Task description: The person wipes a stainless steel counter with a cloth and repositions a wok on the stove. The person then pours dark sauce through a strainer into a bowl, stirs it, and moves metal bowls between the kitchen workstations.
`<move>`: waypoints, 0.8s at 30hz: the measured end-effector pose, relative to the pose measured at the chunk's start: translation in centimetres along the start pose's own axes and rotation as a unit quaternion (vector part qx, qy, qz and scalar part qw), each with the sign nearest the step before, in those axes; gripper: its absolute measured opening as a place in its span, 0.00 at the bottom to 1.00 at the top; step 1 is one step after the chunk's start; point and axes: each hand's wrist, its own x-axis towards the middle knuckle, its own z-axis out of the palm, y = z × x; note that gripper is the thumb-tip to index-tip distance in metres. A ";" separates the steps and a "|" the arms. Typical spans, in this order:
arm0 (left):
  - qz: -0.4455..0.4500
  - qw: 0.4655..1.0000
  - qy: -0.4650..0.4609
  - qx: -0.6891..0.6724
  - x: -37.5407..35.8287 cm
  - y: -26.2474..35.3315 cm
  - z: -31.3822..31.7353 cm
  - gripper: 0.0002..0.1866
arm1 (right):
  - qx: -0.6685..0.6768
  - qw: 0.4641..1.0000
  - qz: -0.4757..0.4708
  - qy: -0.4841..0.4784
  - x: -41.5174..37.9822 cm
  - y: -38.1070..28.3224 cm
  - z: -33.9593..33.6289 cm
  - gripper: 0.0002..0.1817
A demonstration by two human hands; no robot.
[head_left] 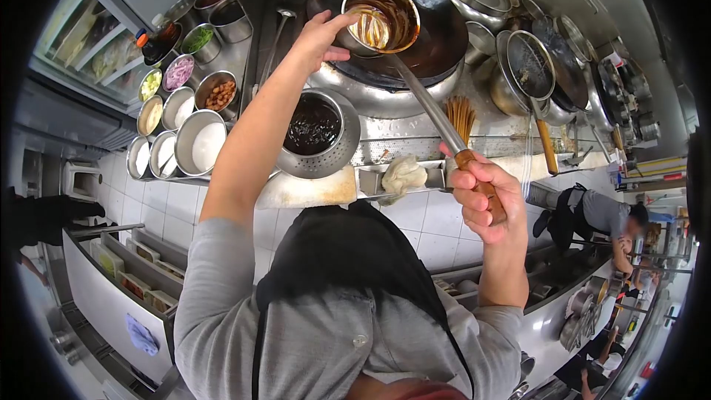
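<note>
My left hand (324,38) grips the rim of a round metal container (404,18) tilted toward me. Brown sauce coats the container's inside wall. My right hand (485,196) is wrapped round the wooden handle of a ladle (429,104). The ladle's metal shaft runs up to the container's lower edge, and its bowl is mostly hidden there. Both are above a large dark wok (441,37) on the stove. Below my left forearm stands a perforated metal pot (348,130) with dark liquid inside.
Metal tubs of chopped ingredients (220,94) and powders crowd the left counter. A crumpled cloth (404,175) lies at the stove's front edge, near a bamboo brush (461,115). To the right sits a strainer (529,67). A co-worker (600,215) bends at far right.
</note>
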 end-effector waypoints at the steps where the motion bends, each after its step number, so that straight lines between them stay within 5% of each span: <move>1: 0.001 1.000 0.002 -0.002 -0.2 0.2 0.2 0.60 | 0.001 1.000 -0.003 0.004 -0.1 -0.5 0.3 0.19; 6: 0.023 0.998 0.003 -0.055 -1.7 0.6 0.0 0.56 | -0.030 0.999 -0.022 0.003 1.0 -4.0 1.9 0.18; 12: 0.051 0.990 -0.017 -0.132 -4.3 -1.0 -3.9 0.39 | -0.073 0.994 -0.074 -0.021 7.8 -11.9 5.1 0.14; 18: 0.055 0.981 -0.002 -0.186 -10.2 -2.7 -9.1 0.36 | -0.014 0.994 -0.058 -0.092 22.1 -22.2 8.9 0.09; 24: 0.120 0.968 0.057 -0.211 -19.3 -3.9 -13.0 0.35 | 0.000 0.995 -0.090 -0.040 39.1 -28.7 12.7 0.04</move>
